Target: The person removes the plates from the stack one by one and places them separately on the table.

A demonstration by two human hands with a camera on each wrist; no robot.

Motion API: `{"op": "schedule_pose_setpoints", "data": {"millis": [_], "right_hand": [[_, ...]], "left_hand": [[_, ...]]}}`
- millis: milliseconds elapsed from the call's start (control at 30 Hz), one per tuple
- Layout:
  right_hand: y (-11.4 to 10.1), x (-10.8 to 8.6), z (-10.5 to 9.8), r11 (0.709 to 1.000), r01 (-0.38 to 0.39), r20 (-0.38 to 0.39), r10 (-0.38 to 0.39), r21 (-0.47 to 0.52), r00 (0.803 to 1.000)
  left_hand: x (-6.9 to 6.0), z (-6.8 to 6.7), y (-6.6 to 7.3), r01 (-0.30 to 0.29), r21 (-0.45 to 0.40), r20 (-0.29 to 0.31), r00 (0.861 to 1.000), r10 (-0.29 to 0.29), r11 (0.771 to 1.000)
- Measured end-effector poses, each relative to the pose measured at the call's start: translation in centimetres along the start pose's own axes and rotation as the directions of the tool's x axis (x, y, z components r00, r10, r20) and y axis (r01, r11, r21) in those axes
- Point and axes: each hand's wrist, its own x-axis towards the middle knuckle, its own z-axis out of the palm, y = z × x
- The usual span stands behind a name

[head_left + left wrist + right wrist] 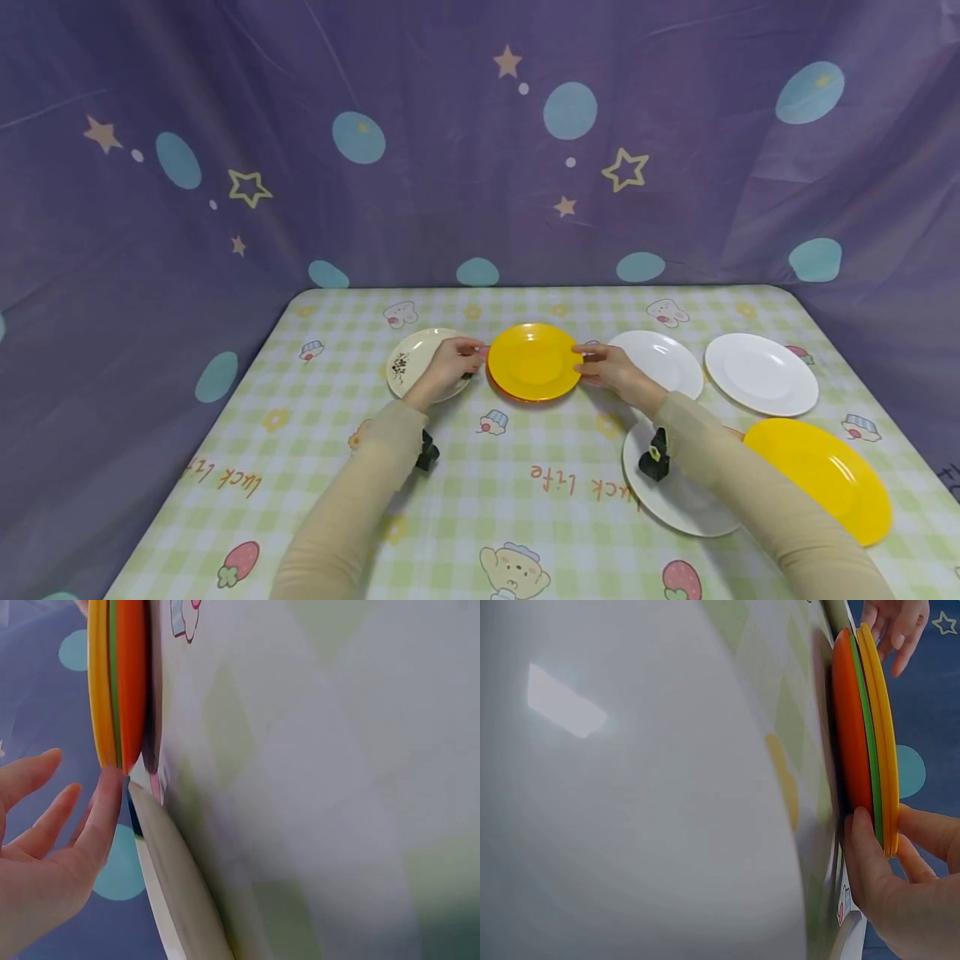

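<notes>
Hanging behind plates [535, 361] and checked tablecloth [450, 504]: starry curtain [465, 208]

Glossy white round plates [761, 375]: three
Cream round plate with dark floral print [420, 354]: one
Loose glossy yellow round plate [821, 479]: one in sight
Stack of round coloured plates [535, 360]: one
Layers at the stack's edge [872, 750]: two yellow, one green, one orange
Bare hands: two, the left hand [452, 364] and the right hand [611, 371]
Beige fabric sleeves [750, 487]: two
Small black wrist-worn devices [654, 457]: two
Green-and-white checked tablecloth [435, 550]: one
</notes>
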Motion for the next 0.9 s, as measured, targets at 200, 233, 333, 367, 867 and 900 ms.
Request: {"op": "schedule_pose_setpoints", "data": {"millis": [200,233,333,367,867,900], "right_hand": [[-0.1,-0.1,0.1,1.0,-0.008,0.006,0.008,0.007,1.0],[-0.2,-0.1,0.1,1.0,-0.01,0.005,0.01,0.011,1.0],[-0.1,-0.1,0.1,1.0,-0.005,0.013,0.005,0.006,1.0],[-0.1,-0.1,0.0,1.0,-0.008,0.012,0.008,0.009,1.0],[-0.2,-0.2,0.0,1.0,0.009,0.013,-0.008,-0.012,1.0],[-0.2,-0.2,0.0,1.0,0.011,0.015,-0.011,-0.015,1.0]], "left_hand": [[0.4,0.5,-0.2,0.004,0.078,-0.009,1.0,-0.003,0.997],[0.4,0.5,-0.2,0.005,0.096,-0.012,1.0,-0.004,0.995],[0.5,0.8,0.0,0.01,0.136,-0.021,1.0,-0.007,0.991],[0.4,0.9,0.0,0.013,0.142,-0.024,1.0,-0.009,0.99],[1.1,1.9,-0.1,-0.002,0.16,-0.086,0.996,0.016,0.987],[1.2,1.9,-0.2,0.005,0.155,-0.089,0.996,0.009,0.988]]}}
